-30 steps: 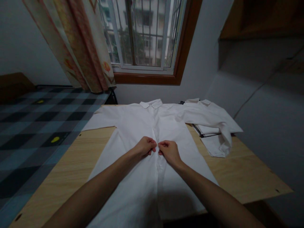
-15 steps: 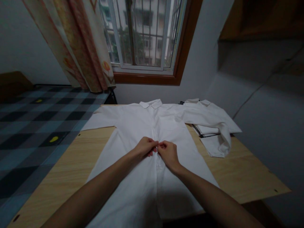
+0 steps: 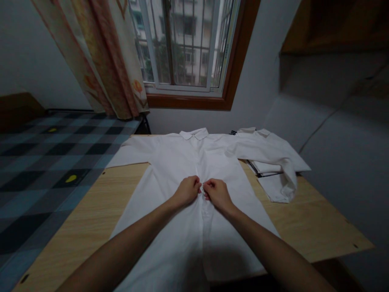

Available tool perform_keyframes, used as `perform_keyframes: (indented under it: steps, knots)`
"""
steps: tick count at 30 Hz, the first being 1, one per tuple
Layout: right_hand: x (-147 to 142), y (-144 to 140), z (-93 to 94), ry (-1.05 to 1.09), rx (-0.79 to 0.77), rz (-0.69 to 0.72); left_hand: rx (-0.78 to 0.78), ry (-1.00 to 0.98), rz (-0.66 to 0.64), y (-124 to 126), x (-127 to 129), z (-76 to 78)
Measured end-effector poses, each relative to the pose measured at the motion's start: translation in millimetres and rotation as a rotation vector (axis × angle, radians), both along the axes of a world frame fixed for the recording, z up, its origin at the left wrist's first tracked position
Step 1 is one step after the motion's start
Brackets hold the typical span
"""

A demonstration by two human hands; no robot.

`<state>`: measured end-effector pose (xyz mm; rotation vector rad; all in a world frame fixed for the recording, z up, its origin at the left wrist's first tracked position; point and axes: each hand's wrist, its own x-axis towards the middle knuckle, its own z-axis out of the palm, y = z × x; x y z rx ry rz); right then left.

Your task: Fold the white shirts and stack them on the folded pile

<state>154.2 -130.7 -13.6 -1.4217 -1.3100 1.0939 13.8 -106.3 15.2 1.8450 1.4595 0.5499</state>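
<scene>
A white collared shirt lies spread front-up on a light wooden table, collar toward the window. My left hand and my right hand meet at the shirt's front placket, about halfway down. Each hand pinches one edge of the placket with its fingers closed on the cloth. The spot between the fingertips is too small to make out.
A second white shirt lies crumpled over a stack of folded items at the table's back right. A bed with a dark checked cover adjoins the table on the left. A barred window and curtain stand behind.
Both hands stay pinched together on the placket, shifting only slightly up the shirt. The view has tilted a little.
</scene>
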Motion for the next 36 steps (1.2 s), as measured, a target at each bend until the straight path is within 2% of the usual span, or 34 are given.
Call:
perform_keyframes:
  steps: [4,9,12,14,16,18,21,24,26,28,31,36]
  knots:
    - [3.2,9.9,-5.7,0.095,-0.123,0.098,0.052,0.089,-0.084,3.7,-4.5,5.3]
    - [6.5,7.8,0.5,-0.009,-0.062,0.086,0.109,0.158,-0.100,11.3,-11.2,6.0]
    - [16.3,-11.5,13.1,-0.239,0.176,0.087,0.150,0.180,-0.105,19.3,-15.0,6.6]
    - [25.9,-30.7,19.0,-0.479,0.359,0.178,0.178,0.212,-0.089,26.6,-16.2,7.5]
    - [36.3,-49.3,19.2,-0.717,0.421,0.308,0.184,0.243,-0.085,32.9,-16.3,8.5]
    - [47.1,-62.1,13.4,-0.911,0.397,0.409,0.178,0.269,-0.109,34.3,-15.9,10.4]
    - [61.9,-68.4,1.8,-1.055,0.403,0.457,0.227,0.336,-0.110,20.7,-16.7,16.8]
    - [67.5,-70.5,0.4,-1.058,0.455,0.391,0.304,0.365,-0.065,-8.1,-21.2,28.4]
    - [61.5,-75.3,8.0,-1.013,0.478,0.291,0.264,0.283,-0.132,-28.2,-26.0,36.3]
    - [47.4,-81.4,19.7,-0.964,0.484,0.219,0.158,0.182,-0.264,-43.8,-31.6,41.2]
    - [18.4,-84.7,35.5,-0.957,0.456,0.244,0.089,0.190,-0.388,-56.4,-39.1,39.6]
    - [-10.5,-76.0,42.7,-1.137,0.334,0.257,0.151,0.222,-0.334,-61.0,-45.8,24.6]
